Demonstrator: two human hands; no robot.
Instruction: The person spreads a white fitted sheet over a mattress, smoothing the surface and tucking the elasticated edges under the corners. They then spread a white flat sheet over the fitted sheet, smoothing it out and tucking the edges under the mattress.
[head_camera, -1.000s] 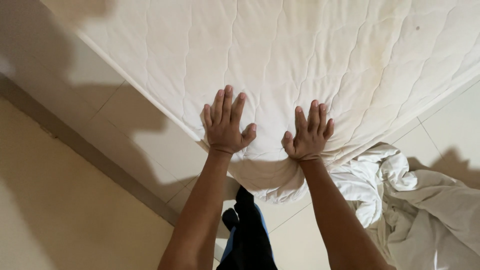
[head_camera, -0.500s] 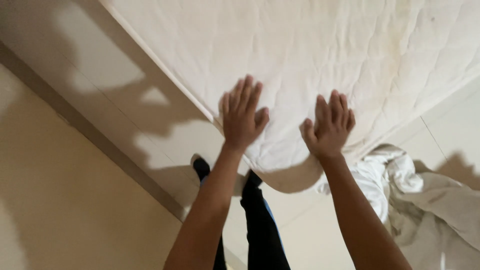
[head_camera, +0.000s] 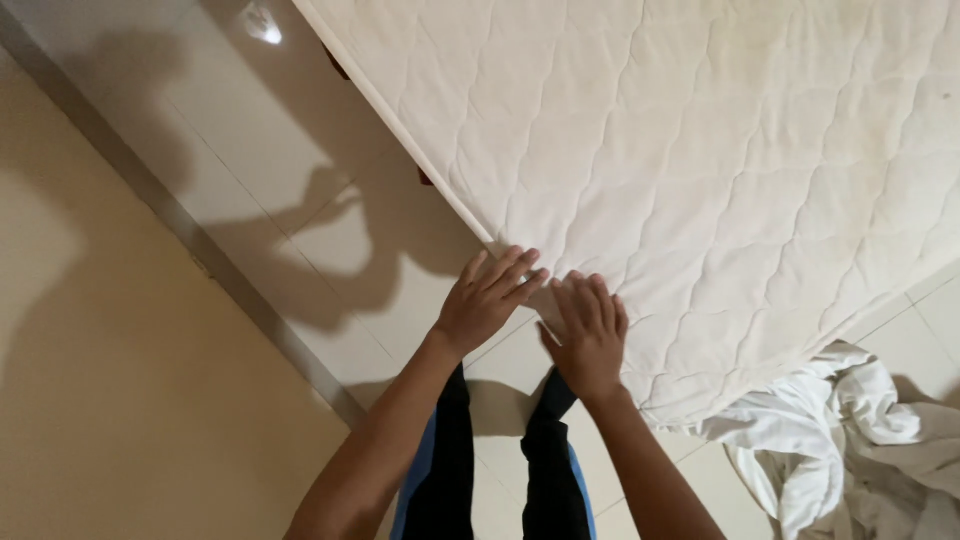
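- Head view looks straight down on a white quilted mattress (head_camera: 700, 170) that fills the upper right; its stitching runs in wavy diamond lines, and faint yellowish stains show toward the right side.
- Left hand (head_camera: 487, 297) lies flat at the mattress's near corner, fingers straight and close together, tips on the edge seam — an open grip, pinching nothing.
- Right hand (head_camera: 588, 335) rests palm down just beside it on the quilted top, fingers straight and slightly parted, likewise holding nothing.
- Floor (head_camera: 300, 190) is glossy pale tile with thin grout lines; a light reflects near the top left, and the person's shadow falls across it.
- Dark baseboard strip (head_camera: 200, 250) runs diagonally, parting the tile from a plain beige wall (head_camera: 120, 420).
- Crumpled white sheet (head_camera: 840, 430) lies heaped on the floor at lower right, just beside the mattress edge.
- Dark trouser legs (head_camera: 450, 470) with blue stripes stand below the hands.
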